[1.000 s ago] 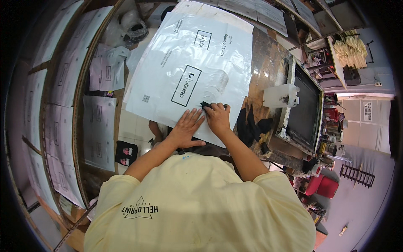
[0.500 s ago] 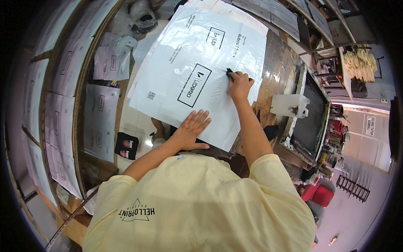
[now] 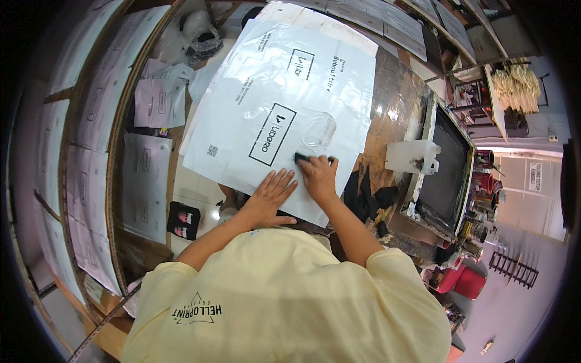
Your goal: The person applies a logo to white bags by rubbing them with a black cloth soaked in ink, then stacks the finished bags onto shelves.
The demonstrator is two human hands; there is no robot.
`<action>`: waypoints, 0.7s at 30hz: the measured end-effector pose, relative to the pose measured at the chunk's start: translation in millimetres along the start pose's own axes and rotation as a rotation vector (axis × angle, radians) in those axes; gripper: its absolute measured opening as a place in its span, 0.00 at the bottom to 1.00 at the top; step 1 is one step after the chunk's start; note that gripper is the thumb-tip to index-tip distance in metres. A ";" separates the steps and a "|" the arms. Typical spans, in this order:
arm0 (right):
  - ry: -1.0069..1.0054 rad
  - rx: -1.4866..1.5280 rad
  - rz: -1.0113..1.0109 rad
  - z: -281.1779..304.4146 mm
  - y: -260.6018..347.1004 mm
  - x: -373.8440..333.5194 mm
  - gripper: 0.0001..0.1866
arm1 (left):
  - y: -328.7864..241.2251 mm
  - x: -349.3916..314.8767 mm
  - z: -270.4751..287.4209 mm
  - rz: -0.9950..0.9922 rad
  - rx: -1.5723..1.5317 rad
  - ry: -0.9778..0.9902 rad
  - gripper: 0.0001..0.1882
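A large white plastic sheet (image 3: 230, 130) with black printed boxes and lettering lies over the table, its near edge close to my body. My left hand (image 3: 270, 196) rests flat on its near part, fingers spread. To the right of it, my right hand (image 3: 319, 178) is closed round a small black wad (image 3: 301, 158), which looks like a bunched cloth, and presses it on the sheet just beside the large printed box. Beyond this hand, a shiny wrinkled patch (image 3: 319, 130) shows on the sheet.
Right of the sheet on the worn wooden table (image 3: 390, 91) stand a translucent plastic jug (image 3: 413, 156) and a framed printing screen (image 3: 446, 172). A dark rag (image 3: 363, 192) lies nearer me. Racks of printed white sheets (image 3: 91, 169) rise at left. Paint cans (image 3: 482, 181) line the right.
My right hand has slid the black wad toward me and left across the sheet. My left hand stays flat in about the same place. The wrinkled patch is now uncovered.
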State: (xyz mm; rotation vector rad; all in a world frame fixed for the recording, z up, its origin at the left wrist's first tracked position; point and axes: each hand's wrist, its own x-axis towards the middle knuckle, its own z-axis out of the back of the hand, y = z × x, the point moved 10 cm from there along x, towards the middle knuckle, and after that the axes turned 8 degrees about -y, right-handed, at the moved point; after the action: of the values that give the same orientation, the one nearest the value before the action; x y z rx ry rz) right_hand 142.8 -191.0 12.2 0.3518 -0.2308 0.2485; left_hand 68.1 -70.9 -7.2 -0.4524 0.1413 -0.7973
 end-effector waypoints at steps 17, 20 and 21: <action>-0.161 -0.049 -0.288 11.0 -91.8 65.8 0.11 | -3.4 1.9 -5.1 -0.016 0.038 0.051 0.61; -0.133 -0.033 -0.202 12.4 -63.4 30.4 0.12 | -2.3 2.1 -6.4 -0.015 0.035 0.048 0.61; -0.126 -0.019 -0.194 12.8 -54.8 20.1 0.13 | -2.9 1.9 -6.1 -0.014 0.040 0.052 0.61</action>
State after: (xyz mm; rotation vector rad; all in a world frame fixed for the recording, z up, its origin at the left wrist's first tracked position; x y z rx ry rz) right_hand 174.7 -241.6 12.2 0.3683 -0.3207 0.0332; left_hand 65.7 -76.1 -11.3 -0.3950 0.1708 -0.8247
